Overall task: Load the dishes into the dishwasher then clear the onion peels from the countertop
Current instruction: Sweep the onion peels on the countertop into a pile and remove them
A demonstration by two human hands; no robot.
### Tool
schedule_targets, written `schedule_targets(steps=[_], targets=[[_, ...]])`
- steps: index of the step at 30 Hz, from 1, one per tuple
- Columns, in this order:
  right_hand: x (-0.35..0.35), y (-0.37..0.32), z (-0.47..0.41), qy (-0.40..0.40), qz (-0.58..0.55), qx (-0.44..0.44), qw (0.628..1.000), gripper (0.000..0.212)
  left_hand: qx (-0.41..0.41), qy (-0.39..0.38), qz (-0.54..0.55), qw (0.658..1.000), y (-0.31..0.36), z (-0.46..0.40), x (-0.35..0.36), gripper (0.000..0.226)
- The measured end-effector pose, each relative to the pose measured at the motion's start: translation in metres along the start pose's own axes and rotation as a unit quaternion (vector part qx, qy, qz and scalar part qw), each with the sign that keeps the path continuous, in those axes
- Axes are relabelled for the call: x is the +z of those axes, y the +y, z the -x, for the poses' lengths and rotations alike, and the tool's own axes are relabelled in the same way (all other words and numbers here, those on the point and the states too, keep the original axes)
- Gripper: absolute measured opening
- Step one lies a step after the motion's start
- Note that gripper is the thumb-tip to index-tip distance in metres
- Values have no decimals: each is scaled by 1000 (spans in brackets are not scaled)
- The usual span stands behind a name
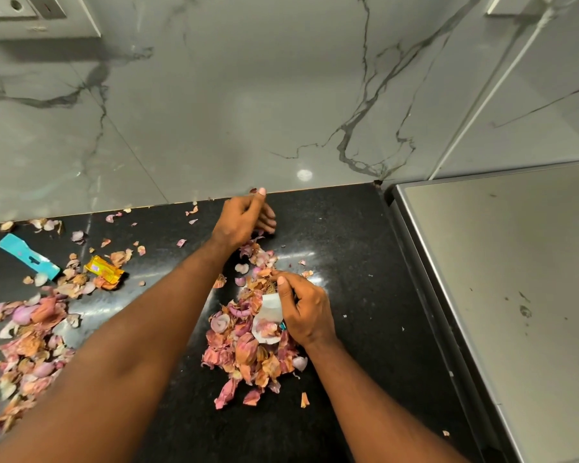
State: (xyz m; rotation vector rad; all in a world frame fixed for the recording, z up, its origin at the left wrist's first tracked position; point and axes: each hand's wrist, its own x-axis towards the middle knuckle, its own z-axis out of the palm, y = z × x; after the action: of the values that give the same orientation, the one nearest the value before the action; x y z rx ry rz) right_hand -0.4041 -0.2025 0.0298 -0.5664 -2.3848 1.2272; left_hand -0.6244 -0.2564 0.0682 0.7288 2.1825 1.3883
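**Onion peels gathered in two heaps on the black countertop**

Onion peels (248,349) are heaped at the middle of the countertop (348,255), directly under the right hand (303,312). That hand is curled around a torn piece of white paper (269,312), with a few peels caught against the fingers; a small teal object shows beneath the palm, but what it is cannot be told. The left hand (244,217) is reached across to the back edge of the countertop, where it meets the marble wall (214,111). Its fingers are bent downward and touch the surface beside some peels; whether anything is held in it cannot be told from this view.

Two main heaps of peels can be counted: the central one under the right hand, and a second heap (27,345) spread along the left edge of the countertop. Loose single peels are scattered between them and along the back edge.

Near the left edge, two pieces of packaging are seen: one teal packet (24,255) lying flat, and one yellow wrapper (104,270) just beside it, partly among peels.

Along the right edge of the countertop, a steel surface (498,279) is set, marked with a few dark spots.
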Motion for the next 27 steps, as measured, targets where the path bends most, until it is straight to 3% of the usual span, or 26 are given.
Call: schedule_targets(steps=[1,3,5,7,13,17,22,27], targets=[[0,0,0,2,-1,-1,1000,27,21,25,-1,999,1,0,-3,49],[0,0,0,3,-1,-4,1000,28,63,23,-136,988,-7,-3,-6,38],[0,1,0,0,1,-4,1000,28,69,-67,-268,959,-18,-2,-2,51],[0,2,0,-1,1,-1,1000,28,62,-133,-305,941,-25,7,7,62],[0,1,0,-3,6,0,1000,27,50,-147,-219,963,-25,56,9,51],[1,4,0,-1,-4,2,1000,27,18,-122,-148,981,-18,99,14,56],[-1,4,3,20,-84,9,996,33,-8,-103,-73,992,-12,130,8,56],[-5,9,4,93,-103,-7,990,36,67,34,-68,995,-14,157,-15,39]])
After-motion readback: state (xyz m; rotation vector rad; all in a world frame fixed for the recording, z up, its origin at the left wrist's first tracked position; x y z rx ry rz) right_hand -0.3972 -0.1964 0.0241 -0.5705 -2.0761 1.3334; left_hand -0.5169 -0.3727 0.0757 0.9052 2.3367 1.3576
